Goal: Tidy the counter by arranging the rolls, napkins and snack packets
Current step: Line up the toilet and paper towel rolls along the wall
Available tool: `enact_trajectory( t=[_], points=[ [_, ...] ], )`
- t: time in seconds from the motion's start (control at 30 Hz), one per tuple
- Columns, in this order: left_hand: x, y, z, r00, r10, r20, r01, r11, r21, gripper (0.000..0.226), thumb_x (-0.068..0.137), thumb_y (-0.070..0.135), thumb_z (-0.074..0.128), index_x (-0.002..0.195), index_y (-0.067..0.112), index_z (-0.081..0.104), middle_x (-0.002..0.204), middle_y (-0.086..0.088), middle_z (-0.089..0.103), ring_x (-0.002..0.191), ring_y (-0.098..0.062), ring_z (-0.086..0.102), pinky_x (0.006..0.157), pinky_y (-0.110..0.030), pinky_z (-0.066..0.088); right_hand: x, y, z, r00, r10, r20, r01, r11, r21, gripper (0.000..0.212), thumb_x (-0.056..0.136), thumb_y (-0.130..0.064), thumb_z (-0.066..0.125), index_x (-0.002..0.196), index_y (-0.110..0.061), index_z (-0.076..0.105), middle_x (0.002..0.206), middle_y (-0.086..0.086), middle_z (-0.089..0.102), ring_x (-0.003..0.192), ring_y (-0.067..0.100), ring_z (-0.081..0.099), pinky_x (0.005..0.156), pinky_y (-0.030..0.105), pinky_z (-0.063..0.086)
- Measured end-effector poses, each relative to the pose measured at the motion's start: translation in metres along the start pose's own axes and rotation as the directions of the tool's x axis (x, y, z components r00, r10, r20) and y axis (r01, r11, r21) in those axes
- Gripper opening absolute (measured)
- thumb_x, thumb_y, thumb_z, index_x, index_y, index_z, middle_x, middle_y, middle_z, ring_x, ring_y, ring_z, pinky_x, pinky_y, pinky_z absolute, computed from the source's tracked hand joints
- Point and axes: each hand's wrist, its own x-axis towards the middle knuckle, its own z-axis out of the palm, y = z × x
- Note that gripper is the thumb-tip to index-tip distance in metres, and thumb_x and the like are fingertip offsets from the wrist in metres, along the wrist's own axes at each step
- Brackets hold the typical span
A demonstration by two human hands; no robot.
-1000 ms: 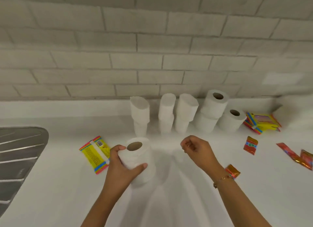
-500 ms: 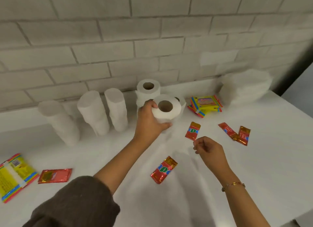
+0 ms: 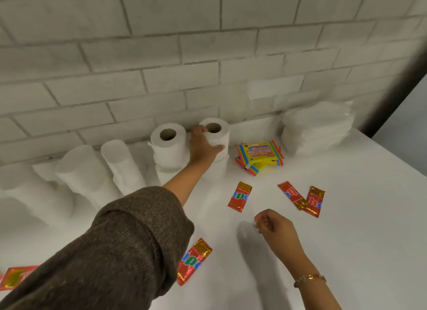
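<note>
White rolls (image 3: 87, 171) stand in stacked columns along the wall from the left, so that part looks nearly done. With the arm stretched forward, the left hand (image 3: 203, 145) wraps its fingers round the top roll (image 3: 217, 134), which sits on another by the wall. Right of it, yellow packets (image 3: 260, 155) and napkins (image 3: 316, 129) lie piled. Across the counter (image 3: 369, 217) red sachets (image 3: 240, 196) lie scattered, unsorted. The right hand (image 3: 275, 224) hovers low, fingers loosely curled, seemingly holding nothing.
</note>
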Motion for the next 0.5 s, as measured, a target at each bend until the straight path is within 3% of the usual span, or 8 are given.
enact_trajectory(
  t=[0.1, 0.17, 0.23, 0.37, 0.43, 0.5],
  points=[
    [-0.004, -0.002, 0.000, 0.999, 0.026, 0.020, -0.025, 0.999, -0.036, 0.072, 0.063, 0.015, 0.082, 0.120, 0.009, 0.039, 0.129, -0.010, 0.044, 0.120, -0.026, 0.045, 0.100, -0.029, 0.039, 0.002, -0.003, 0.004, 1.000, -0.008, 0.020, 0.008, 1.000, -0.008, 0.022, 0.089, -0.020, 0.056, 0.075, -0.037, 0.057, 0.079, -0.011, 0.067, 0.074, 0.006, 0.064, 0.061, 0.009, 0.044],
    [-0.010, 0.003, -0.006, 0.996, 0.059, 0.060, -0.057, 0.997, -0.042, 0.077, 0.068, 0.015, 0.079, 0.131, 0.011, 0.035, 0.145, -0.010, 0.032, 0.135, -0.024, 0.032, 0.112, -0.031, 0.029, 0.002, -0.007, 0.010, 0.999, -0.011, 0.041, 0.012, 1.000, -0.011, 0.016, 0.089, -0.020, 0.056, 0.080, -0.033, 0.060, 0.081, -0.009, 0.067, 0.074, 0.007, 0.064, 0.062, 0.010, 0.044],
    [-0.025, 0.006, -0.021, 0.992, 0.091, 0.086, -0.088, 0.996, -0.034, 0.076, 0.074, 0.015, 0.074, 0.137, 0.016, 0.031, 0.154, -0.005, 0.021, 0.142, -0.018, 0.021, 0.115, -0.027, 0.020, -0.001, -0.016, 0.020, 0.997, -0.030, 0.070, 0.032, 0.999, -0.026, 0.012, 0.089, -0.022, 0.055, 0.083, -0.031, 0.060, 0.081, -0.011, 0.066, 0.074, 0.006, 0.063, 0.061, 0.009, 0.043],
    [-0.089, -0.018, -0.069, 0.970, 0.193, 0.149, -0.194, 0.981, -0.010, 0.047, 0.080, 0.016, 0.069, 0.122, 0.017, 0.050, 0.135, -0.003, 0.049, 0.126, -0.017, 0.045, 0.107, -0.016, 0.034, -0.014, -0.045, 0.054, 0.981, -0.112, 0.159, 0.123, 0.991, -0.062, 0.023, 0.089, -0.021, 0.054, 0.076, -0.039, 0.054, 0.078, -0.020, 0.062, 0.076, 0.002, 0.061, 0.061, 0.005, 0.039],
    [-0.130, -0.048, -0.098, 0.971, 0.146, 0.189, -0.152, 0.988, 0.017, 0.032, 0.083, 0.018, 0.066, 0.114, 0.022, 0.058, 0.134, 0.002, 0.053, 0.125, -0.012, 0.046, 0.103, -0.006, 0.029, -0.023, -0.062, 0.076, 0.963, -0.135, 0.233, 0.157, 0.985, -0.078, 0.026, 0.090, -0.021, 0.053, 0.072, -0.041, 0.052, 0.077, -0.022, 0.060, 0.077, 0.000, 0.059, 0.058, 0.003, 0.039],
    [-0.166, -0.084, -0.128, 0.982, 0.031, 0.186, -0.046, 0.996, 0.076, 0.025, 0.085, 0.021, 0.063, 0.109, 0.029, 0.062, 0.135, 0.007, 0.053, 0.125, -0.008, 0.046, 0.107, -0.016, 0.032, -0.034, -0.078, 0.100, 0.940, -0.159, 0.301, 0.190, 0.979, -0.074, 0.025, 0.089, -0.022, 0.053, 0.072, -0.040, 0.053, 0.078, -0.021, 0.060, 0.075, -0.001, 0.059, 0.054, 0.002, 0.040]
  ],
)
